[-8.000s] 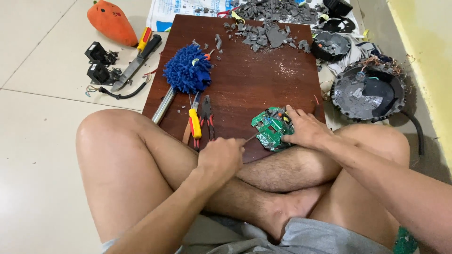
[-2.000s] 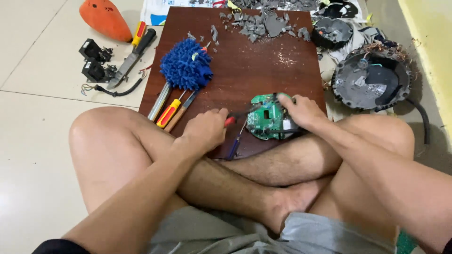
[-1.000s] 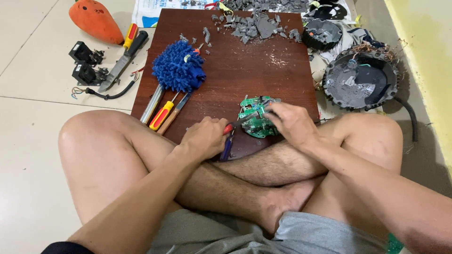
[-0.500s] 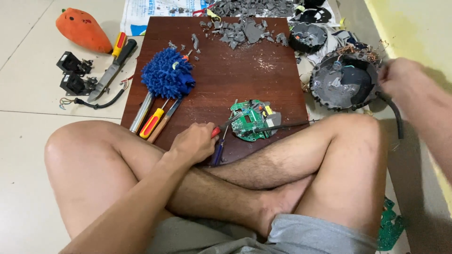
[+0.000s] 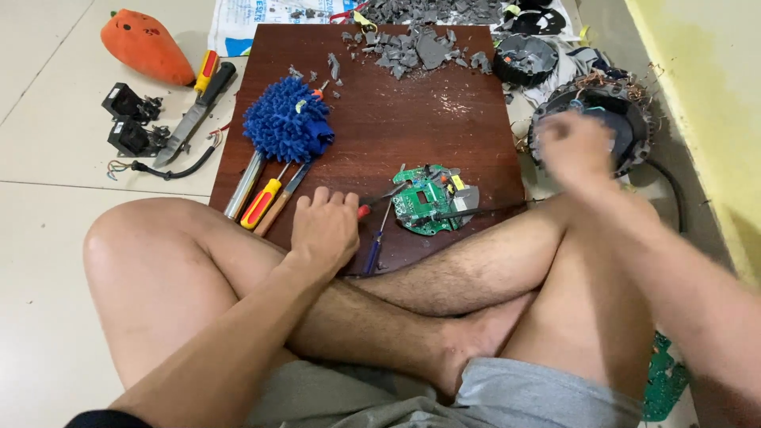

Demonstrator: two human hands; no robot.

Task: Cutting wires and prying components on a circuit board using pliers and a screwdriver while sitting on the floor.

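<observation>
Far left, on the tiled floor: one orange carrot-shaped soft toy [image 5: 145,46]. Near it lie two black blocky parts [image 5: 129,120] with loose wires, and one pair of black-handled cutters [image 5: 194,115] beside a red-and-yellow handle.

Centre: one dark wooden board [image 5: 396,103] on the floor, serving as the work surface. No closed containers are in view; the board carries everything below.
- Left part of board: one blue fluffy duster head [image 5: 287,128]. Below it, three tool shafts side by side: one silver, one red-and-yellow screwdriver [image 5: 262,203], one brown.
- Far edge of board: one heap of grey broken plastic pieces [image 5: 416,49]; count not determinable.
- Near edge of board: one round green circuit board [image 5: 432,200], lying flat, free of both hands.

Left hand [image 5: 323,230]: rests palm down on the near edge of the board, fingers loosely curled over the red grip of a small screwdriver [image 5: 379,200], whose tip points at the circuit board. A blue-handled tool lies just right of the hand. Whether the fingers actually clamp the grip cannot be told.

Right hand [image 5: 575,147]: blurred, raised above the round black motor housing [image 5: 593,119] with copper windings, right of the board. Its grip cannot be told.

Far right: a second round black part [image 5: 525,59] and a yellow wall.
</observation>
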